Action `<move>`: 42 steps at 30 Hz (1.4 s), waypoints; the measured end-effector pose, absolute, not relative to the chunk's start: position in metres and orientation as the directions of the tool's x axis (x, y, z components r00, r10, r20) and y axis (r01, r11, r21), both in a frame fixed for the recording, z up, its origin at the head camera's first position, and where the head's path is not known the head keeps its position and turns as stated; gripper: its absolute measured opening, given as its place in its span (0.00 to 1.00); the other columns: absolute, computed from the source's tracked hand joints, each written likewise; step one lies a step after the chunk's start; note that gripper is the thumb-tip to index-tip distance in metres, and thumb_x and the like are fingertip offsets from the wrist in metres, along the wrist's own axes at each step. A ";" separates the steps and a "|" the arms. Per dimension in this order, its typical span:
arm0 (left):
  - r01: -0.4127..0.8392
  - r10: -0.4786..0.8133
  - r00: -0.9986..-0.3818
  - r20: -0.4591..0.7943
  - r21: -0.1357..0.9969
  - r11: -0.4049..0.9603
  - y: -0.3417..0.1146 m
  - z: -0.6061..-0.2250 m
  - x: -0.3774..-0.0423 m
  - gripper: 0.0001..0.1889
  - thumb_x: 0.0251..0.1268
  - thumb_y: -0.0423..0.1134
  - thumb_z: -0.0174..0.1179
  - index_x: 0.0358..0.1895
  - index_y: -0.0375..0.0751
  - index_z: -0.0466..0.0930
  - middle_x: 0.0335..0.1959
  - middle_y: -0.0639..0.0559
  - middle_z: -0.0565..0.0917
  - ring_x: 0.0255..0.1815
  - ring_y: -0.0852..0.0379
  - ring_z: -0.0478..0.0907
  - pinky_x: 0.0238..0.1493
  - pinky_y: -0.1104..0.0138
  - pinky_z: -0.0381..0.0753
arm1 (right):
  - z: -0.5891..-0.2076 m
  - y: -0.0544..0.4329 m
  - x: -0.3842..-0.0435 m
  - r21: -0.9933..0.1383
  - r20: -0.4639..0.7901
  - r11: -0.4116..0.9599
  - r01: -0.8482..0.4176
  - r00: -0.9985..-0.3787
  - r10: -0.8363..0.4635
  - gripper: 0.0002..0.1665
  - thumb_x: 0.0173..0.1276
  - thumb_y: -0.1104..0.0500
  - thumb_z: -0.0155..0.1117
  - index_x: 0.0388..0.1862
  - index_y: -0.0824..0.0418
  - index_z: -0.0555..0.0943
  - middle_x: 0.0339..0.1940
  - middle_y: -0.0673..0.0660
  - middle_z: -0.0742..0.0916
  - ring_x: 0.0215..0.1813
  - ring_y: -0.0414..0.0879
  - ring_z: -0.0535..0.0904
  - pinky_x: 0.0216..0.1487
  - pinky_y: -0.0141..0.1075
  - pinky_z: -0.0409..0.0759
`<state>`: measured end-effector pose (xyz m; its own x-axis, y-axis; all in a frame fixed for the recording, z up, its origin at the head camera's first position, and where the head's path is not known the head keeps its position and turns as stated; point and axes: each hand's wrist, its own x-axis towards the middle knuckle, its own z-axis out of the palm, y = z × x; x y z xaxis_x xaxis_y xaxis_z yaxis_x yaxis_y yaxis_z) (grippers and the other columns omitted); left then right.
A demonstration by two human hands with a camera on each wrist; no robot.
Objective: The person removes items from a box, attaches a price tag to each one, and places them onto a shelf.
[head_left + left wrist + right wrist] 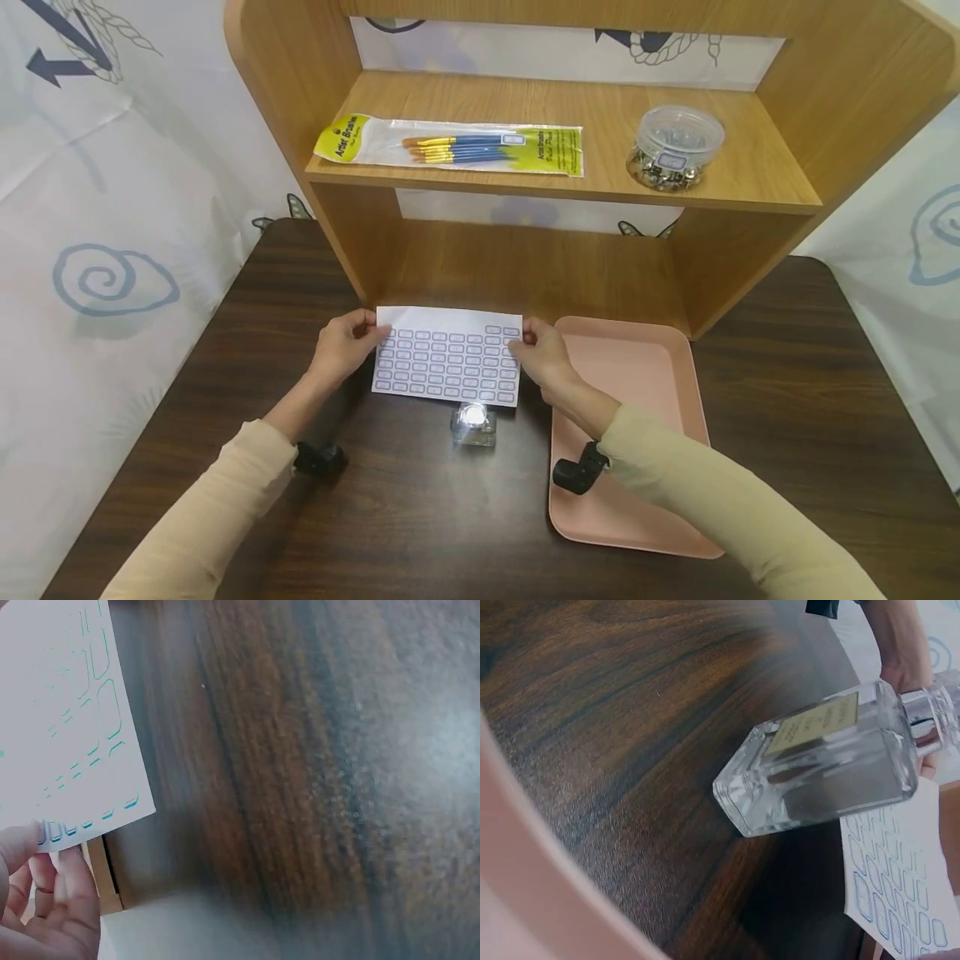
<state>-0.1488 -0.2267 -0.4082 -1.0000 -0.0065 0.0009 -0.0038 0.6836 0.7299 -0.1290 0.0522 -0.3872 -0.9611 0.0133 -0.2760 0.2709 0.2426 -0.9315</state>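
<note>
A white sheet of small blue-bordered labels (446, 358) is held up between both hands. The left hand (345, 346) pinches its left edge, thumb in front and fingers behind; the left wrist view shows this hand (52, 900) at a corner of the sheet. At the opposite edge the right hand (546, 354) pinches the paper the same way. Along the top row only the two rightmost labels show, beside bare paper. Just below the sheet, a clear glass bottle (474, 427) with a shiny cap stands on the table, its gold label (814, 724) visible in the right wrist view.
A pink tray (630, 358) lies to the right, under the right forearm. Behind stands a wooden shelf (540, 279). On its upper board are a packet of artist brushes (457, 152) and a clear lidded jar (672, 150) of metal pieces, each bearing a small label.
</note>
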 end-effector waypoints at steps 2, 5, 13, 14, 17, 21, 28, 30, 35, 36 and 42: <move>0.006 0.005 -1.000 0.004 0.760 0.650 -0.227 -0.407 -0.148 0.11 0.65 0.39 0.59 0.42 0.34 0.78 0.30 0.45 0.77 0.31 0.53 0.70 0.28 0.70 0.69 | -0.385 0.055 -0.129 -0.931 -0.273 0.249 0.266 -0.962 0.005 0.10 0.65 0.71 0.54 0.45 0.71 0.75 0.34 0.57 0.75 0.36 0.45 0.71 0.36 0.30 0.70; 0.034 0.019 -0.999 0.029 0.793 0.608 -0.225 -0.405 -0.147 0.10 0.67 0.38 0.57 0.43 0.34 0.77 0.31 0.44 0.78 0.30 0.54 0.71 0.27 0.72 0.70 | -0.381 0.060 -0.129 -0.935 -0.279 0.236 0.266 -0.960 -0.026 0.10 0.65 0.71 0.55 0.46 0.71 0.74 0.34 0.57 0.76 0.35 0.44 0.72 0.36 0.30 0.73; 0.071 0.002 -0.997 0.081 0.863 0.500 -0.218 -0.405 -0.144 0.09 0.67 0.35 0.56 0.43 0.30 0.76 0.29 0.42 0.81 0.20 0.64 0.74 0.20 0.74 0.74 | -0.373 0.072 -0.131 -0.939 -0.277 0.243 0.244 -0.954 -0.112 0.12 0.65 0.70 0.56 0.48 0.72 0.73 0.35 0.58 0.80 0.34 0.42 0.76 0.39 0.32 0.80; 0.073 0.001 -0.996 0.084 0.866 0.496 -0.218 -0.405 -0.143 0.09 0.67 0.35 0.55 0.43 0.30 0.76 0.29 0.42 0.81 0.20 0.65 0.74 0.20 0.74 0.74 | -0.372 0.073 -0.131 -0.939 -0.278 0.243 0.242 -0.952 -0.126 0.13 0.66 0.70 0.56 0.49 0.72 0.73 0.37 0.59 0.80 0.35 0.42 0.77 0.41 0.33 0.81; 0.071 -0.010 -0.996 0.086 0.873 0.483 -0.217 -0.404 -0.142 0.09 0.67 0.35 0.56 0.43 0.31 0.76 0.28 0.43 0.81 0.19 0.66 0.74 0.20 0.74 0.74 | -0.370 0.078 -0.134 -0.945 -0.248 0.259 0.198 -0.953 -0.175 0.18 0.66 0.69 0.57 0.54 0.72 0.70 0.42 0.63 0.80 0.39 0.44 0.78 0.46 0.36 0.81; 0.065 -0.020 -0.996 0.084 0.883 0.465 -0.215 -0.402 -0.140 0.09 0.67 0.35 0.56 0.44 0.31 0.76 0.29 0.42 0.81 0.19 0.65 0.75 0.20 0.74 0.75 | -0.364 0.084 -0.143 -0.948 -0.125 0.314 0.049 -0.966 -0.226 0.25 0.65 0.69 0.58 0.61 0.71 0.67 0.50 0.66 0.79 0.46 0.50 0.76 0.53 0.38 0.77; 0.084 0.000 -0.996 0.092 0.905 0.418 -0.213 -0.397 -0.137 0.10 0.67 0.32 0.55 0.45 0.26 0.75 0.32 0.34 0.81 0.20 0.67 0.74 0.20 0.75 0.75 | -0.354 0.086 -0.159 -0.921 0.010 0.351 -0.169 -0.911 -0.412 0.23 0.62 0.70 0.61 0.57 0.71 0.71 0.55 0.67 0.79 0.57 0.57 0.74 0.62 0.47 0.69; 0.103 0.016 -0.994 0.106 0.905 0.413 -0.210 -0.390 -0.134 0.10 0.67 0.30 0.54 0.44 0.24 0.74 0.32 0.33 0.81 0.19 0.67 0.73 0.19 0.75 0.74 | -0.351 0.085 -0.163 -0.911 -0.011 0.369 -0.186 -0.882 -0.471 0.21 0.61 0.70 0.62 0.54 0.69 0.74 0.53 0.65 0.81 0.54 0.55 0.76 0.59 0.45 0.72; 0.127 0.034 -0.992 0.125 0.896 0.425 -0.201 -0.374 -0.125 0.08 0.66 0.27 0.53 0.42 0.21 0.74 0.31 0.32 0.80 0.19 0.67 0.72 0.20 0.75 0.73 | -0.352 0.083 -0.169 -0.902 -0.115 0.404 -0.152 -0.818 -0.564 0.19 0.59 0.72 0.64 0.50 0.65 0.78 0.47 0.61 0.83 0.43 0.48 0.77 0.45 0.33 0.76; 0.126 0.032 -0.992 0.125 0.895 0.428 -0.201 -0.373 -0.124 0.08 0.66 0.27 0.54 0.42 0.22 0.74 0.31 0.32 0.80 0.19 0.67 0.72 0.20 0.75 0.73 | -0.352 0.083 -0.170 -0.902 -0.129 0.408 -0.145 -0.810 -0.573 0.18 0.59 0.72 0.64 0.50 0.65 0.78 0.47 0.61 0.83 0.41 0.47 0.77 0.43 0.31 0.76; 0.131 0.029 -0.991 0.132 0.890 0.437 -0.198 -0.370 -0.122 0.08 0.65 0.27 0.54 0.41 0.22 0.74 0.30 0.32 0.79 0.20 0.66 0.71 0.19 0.76 0.71 | -0.357 0.082 -0.170 -0.885 -0.138 0.436 -0.166 -0.800 -0.584 0.18 0.58 0.73 0.64 0.49 0.67 0.79 0.48 0.62 0.84 0.37 0.44 0.77 0.38 0.29 0.76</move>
<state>-0.1224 -0.1978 -0.3696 -0.9908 0.0286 0.1321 0.1313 0.4370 0.8898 -0.1698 0.0823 -0.3566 -0.7998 -0.5843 -0.1376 -0.1660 0.4356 -0.8847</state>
